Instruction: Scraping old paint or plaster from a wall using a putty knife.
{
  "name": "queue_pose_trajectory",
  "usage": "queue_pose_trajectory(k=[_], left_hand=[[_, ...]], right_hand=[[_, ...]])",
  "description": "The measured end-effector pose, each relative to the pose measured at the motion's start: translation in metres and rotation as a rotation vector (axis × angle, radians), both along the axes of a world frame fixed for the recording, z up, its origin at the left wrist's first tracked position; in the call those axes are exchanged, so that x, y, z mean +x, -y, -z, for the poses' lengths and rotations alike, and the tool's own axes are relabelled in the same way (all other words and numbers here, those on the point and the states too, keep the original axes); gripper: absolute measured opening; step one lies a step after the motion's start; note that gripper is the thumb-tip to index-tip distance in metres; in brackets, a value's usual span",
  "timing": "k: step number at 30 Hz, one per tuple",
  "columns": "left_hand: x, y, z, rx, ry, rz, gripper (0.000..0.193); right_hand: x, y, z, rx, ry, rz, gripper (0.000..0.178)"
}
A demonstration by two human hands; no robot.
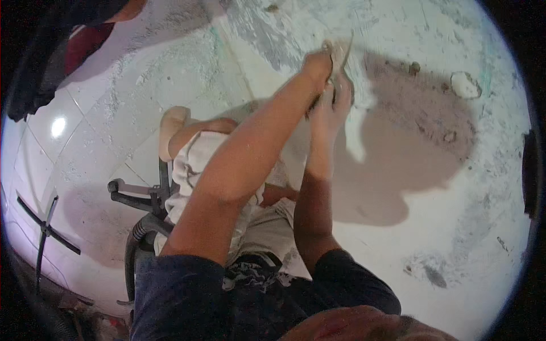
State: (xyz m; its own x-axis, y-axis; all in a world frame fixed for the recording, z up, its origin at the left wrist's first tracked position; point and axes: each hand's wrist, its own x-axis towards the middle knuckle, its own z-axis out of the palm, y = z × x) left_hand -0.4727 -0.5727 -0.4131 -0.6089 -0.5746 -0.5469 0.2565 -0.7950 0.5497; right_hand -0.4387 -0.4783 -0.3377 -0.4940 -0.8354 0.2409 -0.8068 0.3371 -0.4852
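Observation:
Both my arms reach up to the plaster-smeared wall [387,210], where my hands meet. A putty knife [342,52], pale and thin-edged, sticks up from my right hand [336,101], whose fingers close round its lower part. Right beside it, my left hand [317,67] is closed with its fingertips against the side of the blade. What lies inside the left fingers is hidden. A small dark edge shows between the two wrists, too unclear to name. White and grey smears of filler [357,145] cover the surface around the hands.
I sit on a chair with a black base [151,199], my bare foot [172,128] on dusty white tiles [51,136]. A black cross-shaped stand [44,227] is at left. Another person's dark clothing [40,57] shows upper left. A pale round patch [466,84] marks the wall.

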Motion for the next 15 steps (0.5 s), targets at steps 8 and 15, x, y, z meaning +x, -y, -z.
queue_pose_trajectory(k=[8, 15], left_hand=[[0.011, 0.007, -0.014, -0.246, 0.019, 0.049, 0.059], [0.009, 0.011, 0.0, -0.051, 0.182, -0.022, 0.062]], right_hand=[[-0.013, -0.003, -0.002, -0.045, 0.341, 0.106, 0.033], [0.001, 0.003, 0.012, -0.075, 0.318, -0.019, 0.033]])
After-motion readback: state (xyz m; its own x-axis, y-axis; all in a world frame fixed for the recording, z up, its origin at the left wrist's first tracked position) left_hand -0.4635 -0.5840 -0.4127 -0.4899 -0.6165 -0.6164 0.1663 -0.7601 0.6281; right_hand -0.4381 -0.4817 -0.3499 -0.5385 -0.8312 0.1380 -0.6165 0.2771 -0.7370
